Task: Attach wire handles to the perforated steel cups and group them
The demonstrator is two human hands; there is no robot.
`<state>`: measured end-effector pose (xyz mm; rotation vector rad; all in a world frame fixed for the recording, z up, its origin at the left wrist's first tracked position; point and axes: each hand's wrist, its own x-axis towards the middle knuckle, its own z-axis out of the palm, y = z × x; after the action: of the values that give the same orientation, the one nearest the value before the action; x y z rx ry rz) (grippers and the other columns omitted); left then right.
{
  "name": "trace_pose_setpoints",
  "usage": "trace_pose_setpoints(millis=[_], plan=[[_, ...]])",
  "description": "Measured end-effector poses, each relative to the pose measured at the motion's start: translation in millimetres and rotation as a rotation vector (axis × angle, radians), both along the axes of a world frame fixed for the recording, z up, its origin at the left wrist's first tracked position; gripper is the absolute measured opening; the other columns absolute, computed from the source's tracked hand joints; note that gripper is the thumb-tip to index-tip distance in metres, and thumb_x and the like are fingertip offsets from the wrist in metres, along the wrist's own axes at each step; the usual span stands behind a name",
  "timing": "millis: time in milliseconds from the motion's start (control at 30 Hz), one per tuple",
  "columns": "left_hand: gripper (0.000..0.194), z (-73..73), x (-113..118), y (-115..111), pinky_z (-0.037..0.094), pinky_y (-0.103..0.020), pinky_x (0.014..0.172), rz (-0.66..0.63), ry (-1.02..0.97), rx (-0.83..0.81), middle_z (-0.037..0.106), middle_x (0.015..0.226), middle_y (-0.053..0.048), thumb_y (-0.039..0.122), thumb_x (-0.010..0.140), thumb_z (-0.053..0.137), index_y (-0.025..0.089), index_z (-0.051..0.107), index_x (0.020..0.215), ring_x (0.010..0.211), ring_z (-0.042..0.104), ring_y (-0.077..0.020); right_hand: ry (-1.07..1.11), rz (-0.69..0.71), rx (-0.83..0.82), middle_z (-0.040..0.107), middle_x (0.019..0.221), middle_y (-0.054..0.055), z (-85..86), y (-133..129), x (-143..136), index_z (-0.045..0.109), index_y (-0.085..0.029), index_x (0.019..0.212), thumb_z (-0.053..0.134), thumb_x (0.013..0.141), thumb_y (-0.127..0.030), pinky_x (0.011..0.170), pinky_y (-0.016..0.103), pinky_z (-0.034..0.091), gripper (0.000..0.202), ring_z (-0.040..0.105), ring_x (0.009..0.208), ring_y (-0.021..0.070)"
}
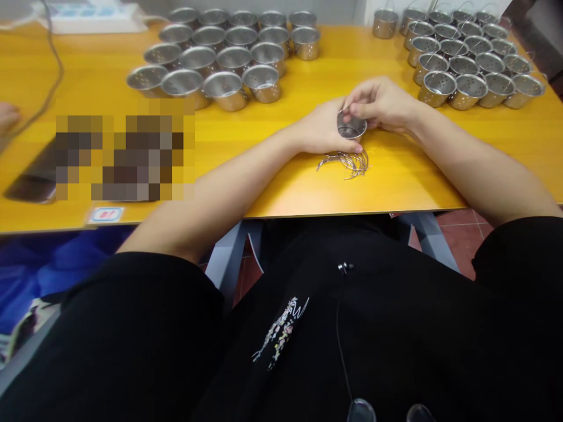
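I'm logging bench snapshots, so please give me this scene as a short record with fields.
Left hand: around a small metal cup
Right hand: at that cup's rim; whether it pinches a wire is unclear
Nearer the body: loose curved wires on the yellow table
Left group: rows of cups, no wire handles visible
Right group: rows of perforated cups, several with wire handles showing

Yellow table (281, 196), metal cups (226, 97) in two groups, curved wires (359, 164)
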<state>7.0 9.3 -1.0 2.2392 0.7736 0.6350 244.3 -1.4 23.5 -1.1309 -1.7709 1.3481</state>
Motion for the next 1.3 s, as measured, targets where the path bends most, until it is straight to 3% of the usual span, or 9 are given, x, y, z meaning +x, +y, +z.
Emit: trace_pose_setpoints(millis=[100,200,400,667,800,867,1033,1167,1300], plan=[[0.081,4.7,-3.3,-1.3,0.066,-0.056,0.129,0.022,0.051,0.000,0.089,0.146,-0.010,0.061,0.068,0.104,0.034,0.081,0.142,0.146,0.081,-0.0449,-0.024,0.003,-0.003,0.098,0.104,0.000,2.1,-3.4,2.5,0.088,-0.031,0.094,0.109,0.061,-0.068,0.067,0.042,0.026,0.054,0.042,0.061,0.0136],[0.085,12.8,-7.8,-6.8,0.068,-0.057,0.118,0.071,0.097,0.005,0.089,0.141,-0.009,0.067,0.066,0.105,0.038,0.080,0.142,0.145,0.081,-0.0454,-0.015,-0.039,0.021,0.099,0.111,0.004,1.8,-8.6,6.5,0.088,-0.032,0.094,0.105,0.060,-0.069,0.070,0.045,0.030,0.053,0.040,0.063,0.0158],[0.101,25.2,-11.6,-19.2,0.066,-0.058,0.118,0.134,0.055,-0.036,0.092,0.143,0.000,0.065,0.065,0.100,0.048,0.070,0.161,0.146,0.082,-0.0412,0.029,-0.152,0.134,0.097,0.110,0.005,-5.6,-17.1,6.9,0.085,-0.036,0.101,0.112,0.071,-0.076,0.079,0.050,0.044,0.057,0.058,0.080,0.0260],[0.103,26.6,-15.2,-16.7,0.065,-0.061,0.116,0.115,-0.012,-0.067,0.093,0.135,0.000,0.058,0.064,0.094,0.047,0.071,0.163,0.141,0.083,-0.0424,0.033,-0.182,0.350,0.087,0.092,0.002,-6.9,-27.5,-6.2,0.078,-0.036,0.097,0.111,0.087,-0.054,0.093,0.048,0.059,0.039,0.077,0.091,0.0301],[0.111,30.0,-13.7,-23.1,0.063,-0.064,0.120,0.183,-0.002,-0.043,0.094,0.142,0.000,0.053,0.064,0.093,0.052,0.067,0.171,0.152,0.079,-0.0444,0.017,-0.229,0.283,0.080,0.084,0.003,-10.0,-23.6,-11.1,0.066,-0.039,0.100,0.107,0.093,-0.064,0.068,0.045,0.050,0.048,0.074,0.090,0.0364],[0.114,27.8,-9.7,-25.4,0.062,-0.063,0.122,0.217,-0.004,-0.021,0.094,0.143,0.000,0.053,0.063,0.092,0.050,0.067,0.173,0.151,0.080,-0.0453,0.040,-0.239,0.213,0.079,0.083,0.003,-11.3,-22.0,-13.4,0.063,-0.039,0.100,0.105,0.093,-0.067,0.061,0.044,0.042,0.051,0.067,0.079,0.0345],[0.105,18.1,-0.4,-25.0,0.060,-0.063,0.118,0.273,-0.102,0.055,0.095,0.127,0.005,0.060,0.062,0.087,0.056,0.071,0.166,0.138,0.084,-0.0467,0.080,-0.324,0.187,0.086,0.092,0.001,-10.9,-25.4,-17.0,0.069,-0.035,0.100,0.106,0.093,-0.060,0.058,0.042,0.033,0.046,0.038,0.059,0.0204],[0.097,20.0,-4.0,-23.8,0.062,-0.060,0.121,0.246,-0.108,0.062,0.094,0.141,0.000,0.059,0.071,0.086,0.047,0.069,0.165,0.136,0.085,-0.0424,0.060,-0.295,0.136,0.086,0.085,-0.001,-9.2,-26.5,-18.3,0.065,-0.037,0.098,0.105,0.090,-0.072,0.058,0.044,0.031,0.054,0.042,0.059,0.0233],[0.107,21.4,-10.7,-18.8,0.062,-0.060,0.124,0.218,-0.024,0.047,0.091,0.150,-0.003,0.060,0.071,0.087,0.046,0.064,0.174,0.140,0.084,-0.0415,-0.002,-0.306,0.231,0.089,0.087,-0.003,-5.1,-24.2,-12.4,0.068,-0.039,0.103,0.103,0.093,-0.075,0.065,0.047,0.035,0.050,0.045,0.062,0.0242]])
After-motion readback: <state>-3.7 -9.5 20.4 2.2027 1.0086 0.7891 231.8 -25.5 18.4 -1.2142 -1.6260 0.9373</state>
